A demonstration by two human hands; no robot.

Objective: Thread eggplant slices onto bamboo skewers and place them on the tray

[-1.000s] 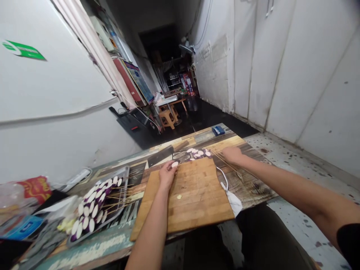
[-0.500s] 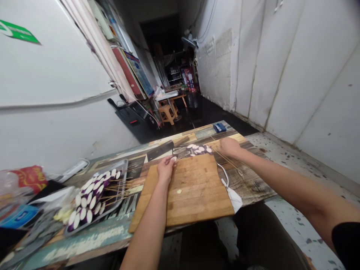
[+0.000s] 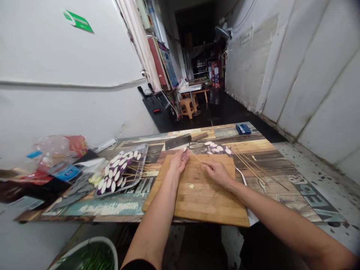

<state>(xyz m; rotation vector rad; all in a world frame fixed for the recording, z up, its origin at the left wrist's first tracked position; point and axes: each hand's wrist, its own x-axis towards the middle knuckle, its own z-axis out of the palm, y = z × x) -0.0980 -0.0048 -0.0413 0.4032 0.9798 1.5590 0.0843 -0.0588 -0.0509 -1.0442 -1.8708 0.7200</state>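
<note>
My left hand (image 3: 179, 161) is over the far left part of the wooden cutting board (image 3: 208, 204), closed on a slice of eggplant (image 3: 185, 149), mostly hidden by the fingers. Over the board's right half, my right hand (image 3: 218, 173) pinches a thin bamboo skewer (image 3: 196, 157). The skewer points at the slice; whether its tip has entered I cannot tell. Just beyond the board lie white, purple-skinned eggplant slices (image 3: 218, 148). Loose bamboo skewers (image 3: 253, 168) rest on the table to the right. A small pale scrap (image 3: 191, 186) is on the board.
Skewered eggplant slices (image 3: 118, 167) fill a metal tray (image 3: 145, 152) at left. A cleaver (image 3: 178, 141) lies behind the board, a blue box (image 3: 243, 129) at the far right. Bags and a bottle (image 3: 66, 172) crowd the left end. Below stands a tub of greens (image 3: 112, 249).
My right hand has come from the loose skewers at the right to the board, bringing a skewer towards my left hand. The left hand keeps its slice. My view has turned left.
</note>
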